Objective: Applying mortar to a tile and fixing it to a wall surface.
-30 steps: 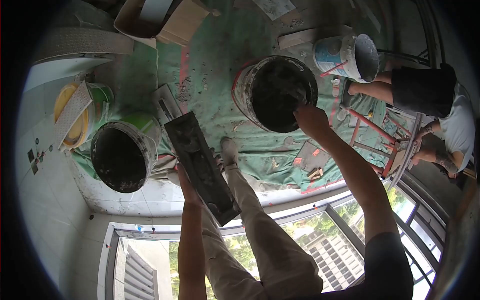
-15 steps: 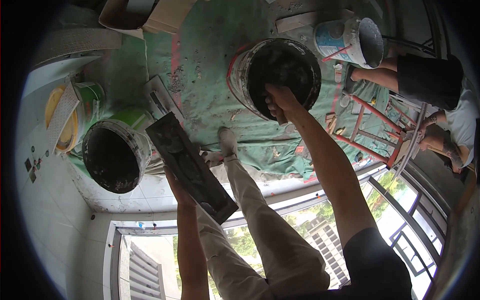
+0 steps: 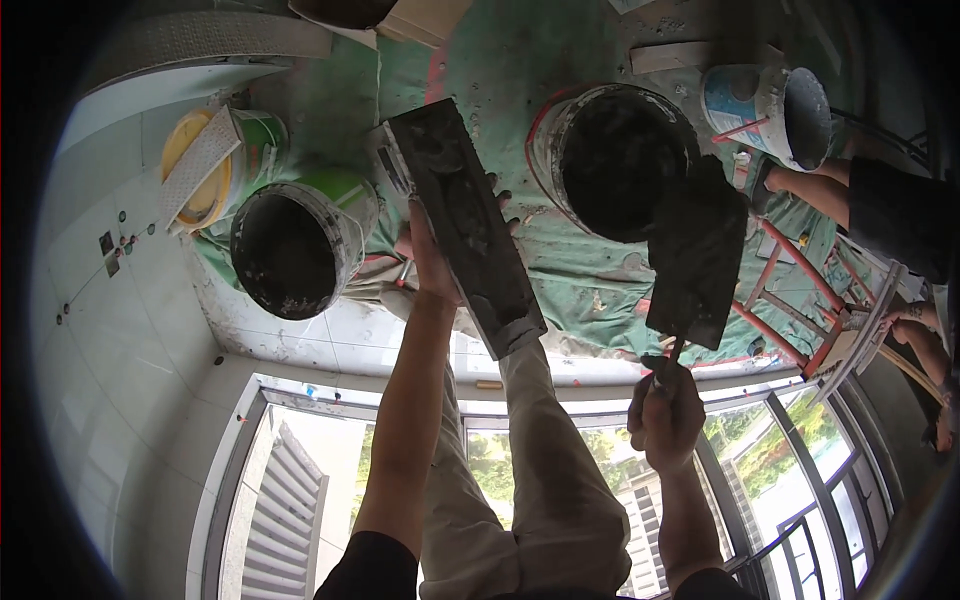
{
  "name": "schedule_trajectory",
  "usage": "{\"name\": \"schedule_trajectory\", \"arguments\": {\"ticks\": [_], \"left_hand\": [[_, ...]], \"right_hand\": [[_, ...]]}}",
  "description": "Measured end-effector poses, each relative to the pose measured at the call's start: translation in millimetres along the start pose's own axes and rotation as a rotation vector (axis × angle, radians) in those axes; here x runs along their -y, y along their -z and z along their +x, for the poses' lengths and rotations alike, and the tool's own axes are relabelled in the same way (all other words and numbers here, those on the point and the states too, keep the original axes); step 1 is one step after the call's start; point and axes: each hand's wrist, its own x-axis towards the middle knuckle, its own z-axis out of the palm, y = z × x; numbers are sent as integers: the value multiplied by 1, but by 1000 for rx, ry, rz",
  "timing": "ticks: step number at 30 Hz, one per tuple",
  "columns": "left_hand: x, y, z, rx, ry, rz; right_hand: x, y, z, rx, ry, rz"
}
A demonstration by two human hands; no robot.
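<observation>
Head camera, looking down: a person works over a green floor cover (image 3: 560, 255), both hands full. The left hand (image 3: 435, 260) is clamped around a long slab (image 3: 460, 215), fingertips showing past its right edge; it sits slanted in view between a green-and-white bucket (image 3: 342, 195) and a middle bucket (image 3: 546, 155). The right hand (image 3: 668, 415) is wrapped tightly round the handle of a trowel (image 3: 698, 275), its blade covered in dark paste and overlapping the middle bucket — whether they touch cannot be told. Scooping looks done for this load. The slab's face appears dark and uneven, with a paler patch near its lower end — coating seems only partly finished, with smoothing left. At right, a co-worker's leg (image 3: 812, 190) shows.
</observation>
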Motion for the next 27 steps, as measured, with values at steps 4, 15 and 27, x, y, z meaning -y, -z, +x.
{"name": "schedule_trajectory", "arguments": {"ticks": [4,15,27], "left_hand": [[8,-13,13,0,-24,4],[17,12,3,-2,1,-185],[17,9,-69,90,118,-347]], "right_hand": [[-27,-39,-68,6,82,-241],[-59,-75,-108,30,-362,-97],[-191,85,161,102,22,-1553]]}}
